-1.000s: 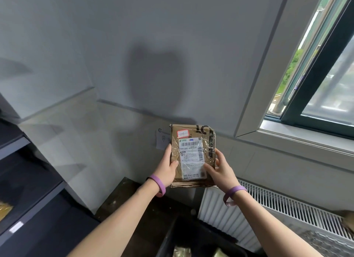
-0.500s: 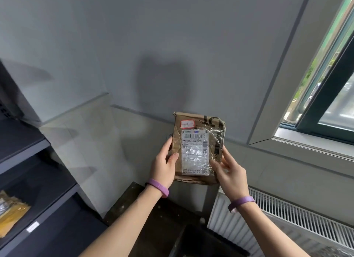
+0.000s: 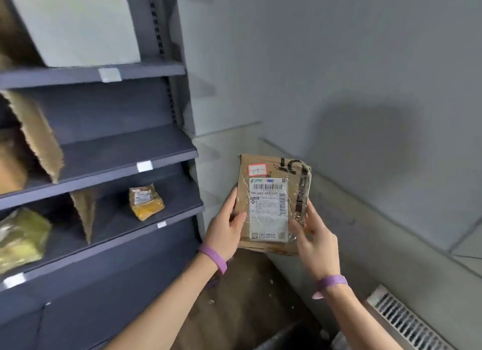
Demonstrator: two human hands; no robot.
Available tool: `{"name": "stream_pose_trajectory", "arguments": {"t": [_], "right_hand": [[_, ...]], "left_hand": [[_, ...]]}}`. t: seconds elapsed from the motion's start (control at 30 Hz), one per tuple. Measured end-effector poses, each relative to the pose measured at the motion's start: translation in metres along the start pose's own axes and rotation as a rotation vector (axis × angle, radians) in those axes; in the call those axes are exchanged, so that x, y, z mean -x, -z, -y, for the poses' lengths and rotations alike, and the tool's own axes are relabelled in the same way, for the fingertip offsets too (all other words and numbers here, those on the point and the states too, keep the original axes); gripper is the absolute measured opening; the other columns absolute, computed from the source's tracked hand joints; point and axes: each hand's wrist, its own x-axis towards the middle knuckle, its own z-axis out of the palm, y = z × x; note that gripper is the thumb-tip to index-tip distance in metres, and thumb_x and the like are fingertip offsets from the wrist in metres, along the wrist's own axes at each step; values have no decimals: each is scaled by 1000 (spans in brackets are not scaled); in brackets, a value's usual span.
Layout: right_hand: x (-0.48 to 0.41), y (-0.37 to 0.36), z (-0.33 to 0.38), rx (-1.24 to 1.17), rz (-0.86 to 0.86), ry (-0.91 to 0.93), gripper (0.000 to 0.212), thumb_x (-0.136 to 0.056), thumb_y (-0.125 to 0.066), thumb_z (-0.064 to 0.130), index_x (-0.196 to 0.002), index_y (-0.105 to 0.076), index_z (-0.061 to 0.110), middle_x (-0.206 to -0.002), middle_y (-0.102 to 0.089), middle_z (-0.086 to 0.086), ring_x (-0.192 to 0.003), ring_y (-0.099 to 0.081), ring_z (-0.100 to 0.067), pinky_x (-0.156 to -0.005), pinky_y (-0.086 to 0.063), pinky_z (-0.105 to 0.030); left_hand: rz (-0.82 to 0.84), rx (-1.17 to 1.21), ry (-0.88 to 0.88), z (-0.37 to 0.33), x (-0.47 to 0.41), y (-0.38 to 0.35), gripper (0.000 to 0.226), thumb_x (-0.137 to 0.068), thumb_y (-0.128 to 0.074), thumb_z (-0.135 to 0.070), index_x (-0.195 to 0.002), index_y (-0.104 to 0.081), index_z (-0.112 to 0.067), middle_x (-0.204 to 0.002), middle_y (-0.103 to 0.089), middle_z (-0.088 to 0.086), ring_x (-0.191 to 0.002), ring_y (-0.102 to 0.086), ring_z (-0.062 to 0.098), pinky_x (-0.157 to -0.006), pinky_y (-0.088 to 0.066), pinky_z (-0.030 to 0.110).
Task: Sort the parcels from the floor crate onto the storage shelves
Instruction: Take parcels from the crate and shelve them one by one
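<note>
Both hands, left hand (image 3: 226, 231) & right hand (image 3: 314, 239), grip parcel (image 3: 271, 203); label txt blurred, crate cut off.

The shelves (image 3: 104, 154) are standing at the left, against the wall (image 3: 339, 76). To their right, 2 hands are holding a parcel (image 3: 271, 206) upright before the wall: the left hand (image 3: 225, 232) on its left edge, the right hand (image 3: 314, 235) on its right edge. A packet (image 3: 146, 202) is lying on the 3rd shelf, right of a divider (image 3: 84, 214). A box (image 3: 75, 26) is sitting on the top shelf. A radiator (image 3: 407, 321) is running along the wall at lower right.
</note>
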Motion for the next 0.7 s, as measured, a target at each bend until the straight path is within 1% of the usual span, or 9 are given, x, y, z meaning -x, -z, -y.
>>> {"name": "stream_pose_trajectory", "arguments": {"t": [0.07, 0.1, 0.17, 0.23, 0.33, 0.4, 0.47, 0.57, 0.7], "right_hand": [[4, -22, 16, -16, 102, 32, 62, -91, -54, 32, -136, -27, 64, -96, -66, 35, -94, -64, 1, -77, -47, -19], [7, -36, 25, -24, 160, 47, 62, -91, -54, 31, -137, -26, 64, -99, -67, 32, -97, -65, -4, -77, -48, -24], [15, -66, 44, -38, 260, 95, 64, -92, -54, 29, -138, -25, 62, -98, -65, 34, -100, -65, -7, -75, -47, -24], [26, -99, 68, -63, 349, 146, 63, -93, -54, 28, -140, -25, 58, -99, -64, 31, -101, -65, -12, -77, -48, -27], [45, -147, 101, -100, 482, 219, 60, -95, -53, 30, -145, -26, 49, -109, -70, 13, -99, -67, -22, -83, -53, -35], [62, -180, 126, -109, 575, 275, 57, -96, -51, 34, -146, -27, 45, -108, -69, 13, -94, -66, -19, -79, -54, -31], [82, -207, 155, -130, 656, 319, 53, -96, -50, 37, -144, -29, 45, -100, -64, 23, -90, -65, -12, -72, -53, -24], [122, -248, 202, -161, 757, 410, 54, -96, -51, 35, -143, -29, 46, -95, -63, 24, -91, -67, -13, -78, -56, -31], [184, -301, 261, -195, 855, 507, 54, -96, -52, 31, -143, -30, 43, -99, -67, 17, -94, -68, -17, -76, -53, -30]], "left_hand": [[-18, -85, 71, 9, 23, 25, 71, -98, -46, -16, -148, -4, -46, -134, -39, -29, -95, -53, -11, -78, -43, 2], [-44, -124, 113, 14, 36, 38, 76, -98, -46, -17, -146, 3, -49, -128, -39, -29, -82, -51, -10, -70, -42, 4], [-121, -151, 179, 24, 62, 67, 83, -97, -47, -15, -141, 13, -52, -117, -41, -25, -72, -42, -7, -69, -37, 11], [-213, -149, 240, 33, 87, 99, 86, -96, -47, -14, -137, 16, -56, -114, -39, -34, -75, -45, -5, -73, -41, 16], [-355, -142, 307, 38, 127, 143, 89, -96, -47, -11, -134, 14, -62, -113, -33, -49, -79, -52, -7, -71, -42, 6], [-447, -150, 331, 39, 158, 175, 89, -94, -48, -7, -139, 7, -61, -119, -41, -47, -87, -56, -11, -77, -42, 7], [-538, -180, 360, 40, 190, 207, 87, -92, -50, -7, -142, -1, -58, -126, -49, -38, -97, -60, -4, -82, -47, 16], [-674, -239, 406, 45, 243, 256, 84, -91, -52, -9, -142, -6, -57, -127, -53, -32, -107, -59, 1, -86, -49, 18], [-808, -332, 480, 53, 316, 316, 87, -91, -51, -11, -139, 0, -63, -114, -60, -26, -97, -64, 11, -82, -53, 29]]}}
